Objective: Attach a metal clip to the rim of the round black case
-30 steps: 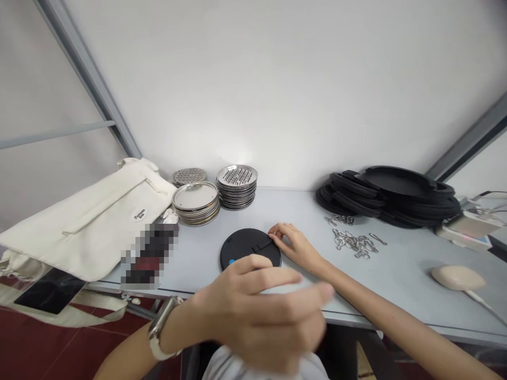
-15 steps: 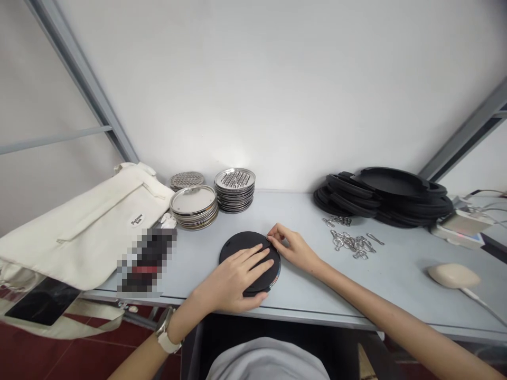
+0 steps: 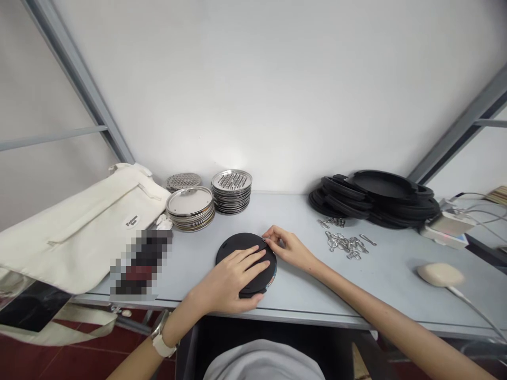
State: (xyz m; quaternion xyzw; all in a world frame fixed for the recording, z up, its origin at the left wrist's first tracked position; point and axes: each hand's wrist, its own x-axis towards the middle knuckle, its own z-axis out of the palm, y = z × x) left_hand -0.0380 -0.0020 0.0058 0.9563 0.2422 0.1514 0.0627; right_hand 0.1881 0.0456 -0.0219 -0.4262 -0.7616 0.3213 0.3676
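A round black disc [image 3: 233, 245] lies on the table near its front edge, with a shiny strip along its right rim. Across its top rests my left hand [image 3: 226, 283], fingers spread and thumb over the front rim. My right hand [image 3: 292, 252] is closed in a pinch at the disc's upper right rim. A small shiny metal wire clip [image 3: 264, 239] shows at the fingertips, mostly hidden. Similar loose metal wire clips [image 3: 345, 244] lie in a pile to the right.
Stacked metal discs [image 3: 190, 201] and perforated grater discs [image 3: 232, 182] stand at the back left. Black round trays [image 3: 386, 187] are piled at the back right. A white bag [image 3: 91, 221] lies left; a beige mouse-like device [image 3: 440, 275] with a cable sits right.
The view has shifted slightly, moving the table things a little left in the picture. Both hands keep their places on the disc, with the right fingertips still at its rim.
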